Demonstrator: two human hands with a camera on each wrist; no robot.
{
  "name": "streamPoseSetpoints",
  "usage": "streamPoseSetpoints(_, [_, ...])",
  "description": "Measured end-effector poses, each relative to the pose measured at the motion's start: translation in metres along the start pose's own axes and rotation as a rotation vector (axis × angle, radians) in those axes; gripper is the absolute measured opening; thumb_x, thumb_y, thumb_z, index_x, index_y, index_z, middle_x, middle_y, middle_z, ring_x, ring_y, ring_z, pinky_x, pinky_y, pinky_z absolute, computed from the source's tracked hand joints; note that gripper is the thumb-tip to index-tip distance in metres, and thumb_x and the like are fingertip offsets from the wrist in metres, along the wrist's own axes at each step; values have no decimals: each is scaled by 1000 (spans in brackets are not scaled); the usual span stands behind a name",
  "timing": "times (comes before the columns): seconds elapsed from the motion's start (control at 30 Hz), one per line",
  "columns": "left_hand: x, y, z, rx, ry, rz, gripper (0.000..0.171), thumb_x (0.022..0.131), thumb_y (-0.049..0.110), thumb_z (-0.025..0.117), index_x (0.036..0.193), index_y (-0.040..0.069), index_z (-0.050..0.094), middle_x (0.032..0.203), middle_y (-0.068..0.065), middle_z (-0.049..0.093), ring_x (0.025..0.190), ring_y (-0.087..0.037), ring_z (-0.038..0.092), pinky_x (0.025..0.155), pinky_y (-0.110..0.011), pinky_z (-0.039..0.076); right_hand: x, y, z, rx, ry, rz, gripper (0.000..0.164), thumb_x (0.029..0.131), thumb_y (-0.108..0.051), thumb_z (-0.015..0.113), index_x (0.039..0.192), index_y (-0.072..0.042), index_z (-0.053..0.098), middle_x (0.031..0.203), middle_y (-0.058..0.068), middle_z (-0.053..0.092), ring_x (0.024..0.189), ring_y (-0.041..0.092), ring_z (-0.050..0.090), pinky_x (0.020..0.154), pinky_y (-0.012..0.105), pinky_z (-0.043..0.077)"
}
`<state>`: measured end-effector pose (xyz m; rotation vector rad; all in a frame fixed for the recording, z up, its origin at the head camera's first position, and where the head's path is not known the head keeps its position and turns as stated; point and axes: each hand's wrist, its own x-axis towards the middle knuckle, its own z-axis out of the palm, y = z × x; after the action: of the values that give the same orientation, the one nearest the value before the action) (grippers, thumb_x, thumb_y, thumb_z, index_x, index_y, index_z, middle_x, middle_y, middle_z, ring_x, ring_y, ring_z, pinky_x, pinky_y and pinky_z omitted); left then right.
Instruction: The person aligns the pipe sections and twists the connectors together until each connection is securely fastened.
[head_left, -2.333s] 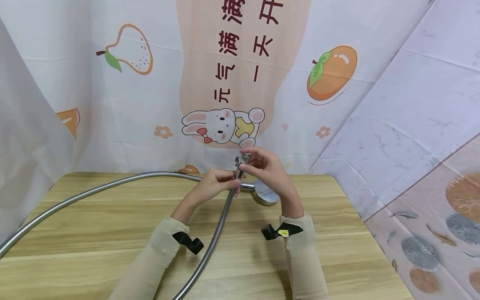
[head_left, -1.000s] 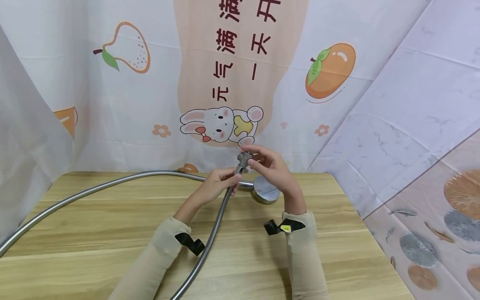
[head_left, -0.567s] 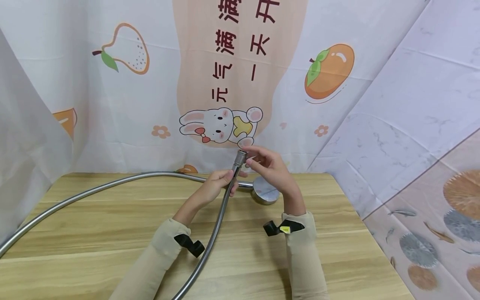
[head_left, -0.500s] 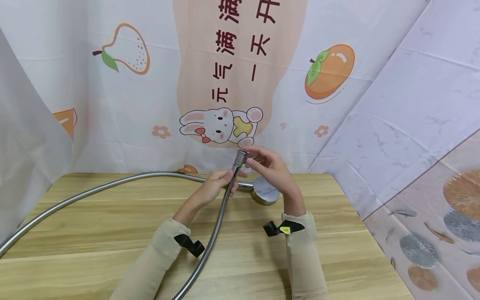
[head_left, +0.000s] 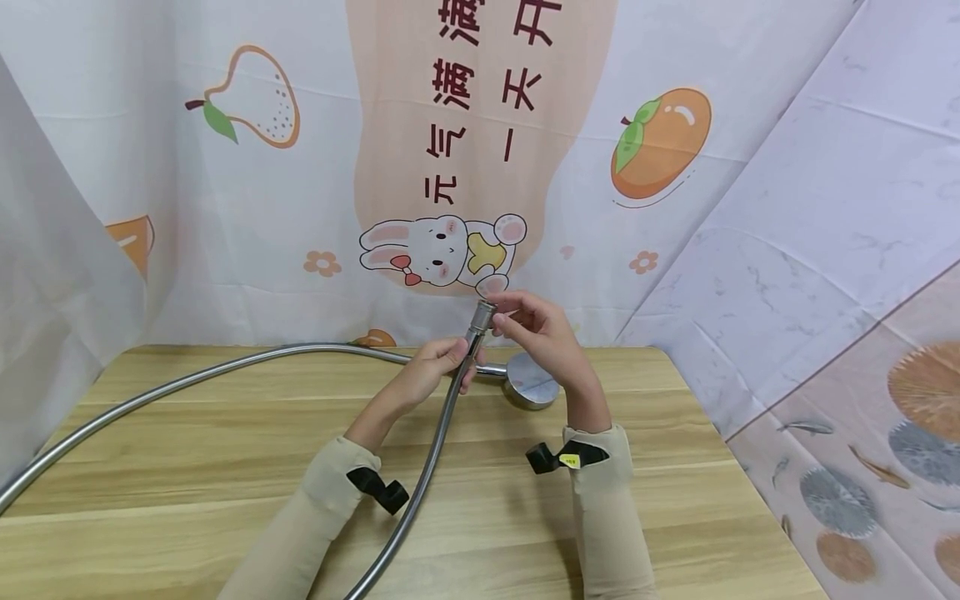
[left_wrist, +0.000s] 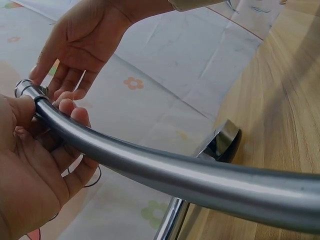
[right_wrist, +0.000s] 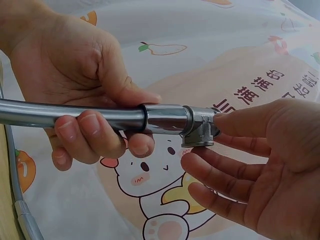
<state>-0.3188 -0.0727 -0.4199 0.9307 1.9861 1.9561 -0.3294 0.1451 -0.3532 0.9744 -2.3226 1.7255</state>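
A flexible metal shower hose [head_left: 438, 442] rises from the table's front, and my left hand [head_left: 426, 377] grips it just below its chrome end nut [right_wrist: 165, 118]. In the right wrist view, a small grey angled metal fitting [right_wrist: 200, 131] sits at the nut's end, with a short outlet pointing down. My right hand [head_left: 542, 335] pinches this fitting between thumb and fingers, its other fingers loosely bent beneath. The left wrist view shows the hose crossing in front and the left thumb pressed near the nut.
A round chrome shower head [head_left: 531, 382] lies at the table's back, behind the hands. From its handle another stretch of hose [head_left: 225, 367] curves along the back and off to the left. A printed curtain [head_left: 300, 208] hangs behind the wooden table [head_left: 675, 500].
The fitting has turned on the hose end, so its openings no longer face the head camera. My left thumb has shifted on the hose. Both hands stay in nearly the same place.
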Motion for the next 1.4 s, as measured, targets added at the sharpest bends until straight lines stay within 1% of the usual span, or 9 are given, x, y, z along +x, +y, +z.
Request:
streamPoseSetpoints(0.17, [0,0,0,5,3,7,52,112,36,35,109,-10,58,76,-1,58,72,-15,58,71,-30,55,0,0,0,-6,-1,0,32,99,-1,63,131,0,64,120,20,67,87,17,71,85,26,58])
streamPoseSetpoints(0.3, [1,-1,0,1,5,23,49,112,31,38,109,-14,57,75,-3,59,70,-15,60,70,-29,56,0,0,0,-11,-2,-1,32,99,-1,64,131,0,64,120,21,68,88,15,71,83,25,58])
streamPoseSetpoints(0.43, [1,-1,1,2,8,26,46,112,27,39,111,-16,57,75,-3,61,69,-15,62,70,-30,56,0,0,0,-28,3,5,32,98,-2,65,131,-1,64,121,21,68,86,11,71,80,29,58])
streamPoseSetpoints(0.53, [1,-1,0,2,7,24,47,112,28,40,111,-16,57,76,-4,61,69,-16,63,70,-31,56,0,0,0,-30,2,2,32,98,-2,65,130,0,64,118,22,69,86,12,71,80,31,59])
streamPoseSetpoints(0.7, [2,-2,0,-10,0,27,50,111,30,42,111,-17,57,76,-5,61,68,-16,64,70,-32,57,0,0,0,-23,-2,-6,32,97,0,66,129,1,64,111,26,71,85,11,71,79,28,58])
streamPoseSetpoints(0.9, [2,-3,1,-21,4,30,48,111,28,45,114,-18,58,76,-4,63,68,-15,64,71,-31,57,-2,0,-1,-24,11,-7,32,96,1,67,128,1,65,106,22,71,82,12,71,76,27,58])
streamPoseSetpoints(0.97, [2,-3,1,-23,12,32,47,110,27,46,115,-18,59,75,-4,63,68,-16,65,71,-31,57,-2,0,-1,-23,15,-8,31,96,1,67,127,1,65,107,21,70,81,11,71,75,27,58])
streamPoseSetpoints(1.17, [1,-1,2,-22,68,7,39,108,25,53,118,-10,66,76,-4,67,70,-16,68,73,-33,60,-1,1,-1,-38,24,-6,29,96,-1,68,125,0,66,109,17,68,81,11,70,71,24,55])
streamPoseSetpoints(1.4, [2,-3,2,-14,135,-31,30,103,26,62,116,2,74,75,-6,70,70,-20,71,77,-44,62,0,1,-1,-64,32,-7,29,95,-1,69,124,-1,67,103,15,67,77,13,67,66,24,52])
